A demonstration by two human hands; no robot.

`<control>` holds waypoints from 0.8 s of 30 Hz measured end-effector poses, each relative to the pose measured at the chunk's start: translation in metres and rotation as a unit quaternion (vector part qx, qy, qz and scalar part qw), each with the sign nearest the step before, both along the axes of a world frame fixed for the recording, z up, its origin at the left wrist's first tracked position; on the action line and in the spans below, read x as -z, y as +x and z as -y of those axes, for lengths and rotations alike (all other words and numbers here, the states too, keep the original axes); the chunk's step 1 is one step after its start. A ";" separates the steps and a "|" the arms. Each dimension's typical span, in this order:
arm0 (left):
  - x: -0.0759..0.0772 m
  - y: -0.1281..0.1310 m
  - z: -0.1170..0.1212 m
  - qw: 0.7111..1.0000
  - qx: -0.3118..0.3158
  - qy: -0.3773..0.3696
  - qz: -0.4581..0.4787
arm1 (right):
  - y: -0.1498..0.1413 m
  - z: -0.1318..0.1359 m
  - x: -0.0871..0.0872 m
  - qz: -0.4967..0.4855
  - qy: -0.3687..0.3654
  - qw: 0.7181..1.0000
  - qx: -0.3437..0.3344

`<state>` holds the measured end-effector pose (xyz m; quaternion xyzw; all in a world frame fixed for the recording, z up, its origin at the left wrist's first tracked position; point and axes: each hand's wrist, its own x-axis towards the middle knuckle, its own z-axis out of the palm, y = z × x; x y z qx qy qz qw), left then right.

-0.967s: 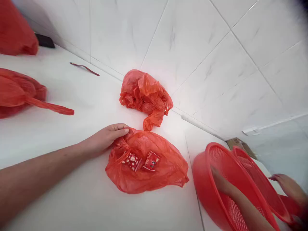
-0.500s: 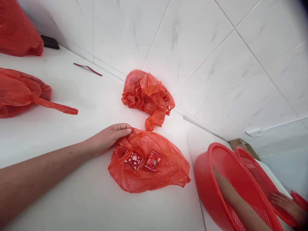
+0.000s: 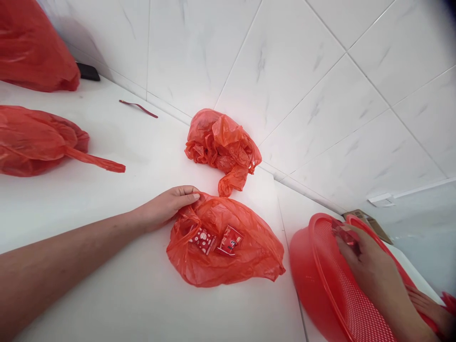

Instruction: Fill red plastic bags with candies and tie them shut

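Observation:
My left hand (image 3: 181,199) pinches the upper left edge of an open red plastic bag (image 3: 256,251) lying on the white table. Two small red packets, one dotted (image 3: 203,240) and one with dark print (image 3: 231,240), rest in the bag. My right hand (image 3: 366,256) is over the near red basket (image 3: 306,280), fingers closed around a small shiny red packet (image 3: 347,237), blurred and partly covered by the fingers.
A crumpled red bag (image 3: 224,142) lies near the tiled wall. Filled red bags (image 3: 35,142) stand left, with a black object (image 3: 89,72) and a dark red strip (image 3: 138,108) behind. Another person's hand (image 3: 423,301) is at a second basket, beside a cardboard box (image 3: 370,225).
My right hand has risen out of the near basket with a small red packet in its fingers. My left hand keeps its hold on the bag; the view has shifted slightly.

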<state>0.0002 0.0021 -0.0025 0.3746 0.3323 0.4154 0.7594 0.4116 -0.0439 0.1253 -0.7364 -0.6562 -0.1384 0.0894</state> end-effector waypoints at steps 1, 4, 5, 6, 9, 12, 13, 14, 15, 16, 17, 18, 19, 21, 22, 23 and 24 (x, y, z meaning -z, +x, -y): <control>0.000 0.000 0.000 1.000 0.002 0.002 0.001 | -0.014 0.006 -0.005 0.009 0.012 0.999 -0.030; 0.000 0.000 0.001 1.000 0.003 0.004 0.000 | -0.073 0.030 -0.007 0.007 -0.061 0.976 -0.211; 0.000 0.000 0.001 1.000 0.002 0.004 -0.001 | -0.095 0.037 -0.003 0.019 -0.091 0.957 -0.276; 0.000 0.000 0.001 1.000 0.000 0.004 -0.002 | -0.115 0.042 0.003 0.037 -0.117 0.942 -0.313; 0.000 0.000 0.001 1.000 -0.005 0.008 0.001 | -0.164 0.044 0.027 0.059 -0.207 0.905 -0.366; -0.001 0.000 0.002 1.000 0.000 0.015 0.002 | -0.191 0.028 0.048 0.047 -0.237 0.904 -0.353; -0.002 0.000 0.002 1.000 0.002 0.017 0.004 | -0.195 0.021 0.052 0.045 -0.228 0.913 -0.335; -0.002 0.000 0.002 1.000 0.005 0.018 0.006 | -0.197 0.015 0.055 0.045 -0.212 0.924 -0.314; -0.003 0.000 0.002 1.000 0.005 0.018 0.011 | -0.198 0.010 0.056 0.044 -0.194 0.935 -0.293; -0.003 0.000 0.003 1.000 0.004 0.017 0.016 | -0.196 0.007 0.056 0.037 -0.179 0.944 -0.276; -0.004 0.000 0.003 1.000 0.001 0.018 0.020 | -0.193 0.007 0.053 0.023 -0.169 0.949 -0.265; -0.004 0.000 0.003 1.000 -0.002 0.019 0.021 | -0.187 0.009 0.049 0.004 -0.161 0.952 -0.260; -0.004 0.000 0.003 1.000 -0.006 0.020 0.020 | -0.180 0.012 0.044 -0.017 -0.150 0.955 -0.257; -0.004 0.000 0.003 0.999 -0.016 0.023 0.016 | -0.159 0.023 0.029 -0.043 -0.100 0.967 -0.229; -0.004 0.000 0.003 0.999 -0.023 0.025 0.015 | -0.144 0.028 0.020 -0.044 -0.062 0.977 -0.198; -0.004 0.000 0.003 0.999 -0.031 0.027 0.014 | -0.128 0.031 0.010 -0.043 -0.022 0.987 -0.155; -0.004 -0.001 0.002 0.999 -0.039 0.029 0.014 | -0.110 0.033 0.001 -0.040 0.011 0.994 -0.099</control>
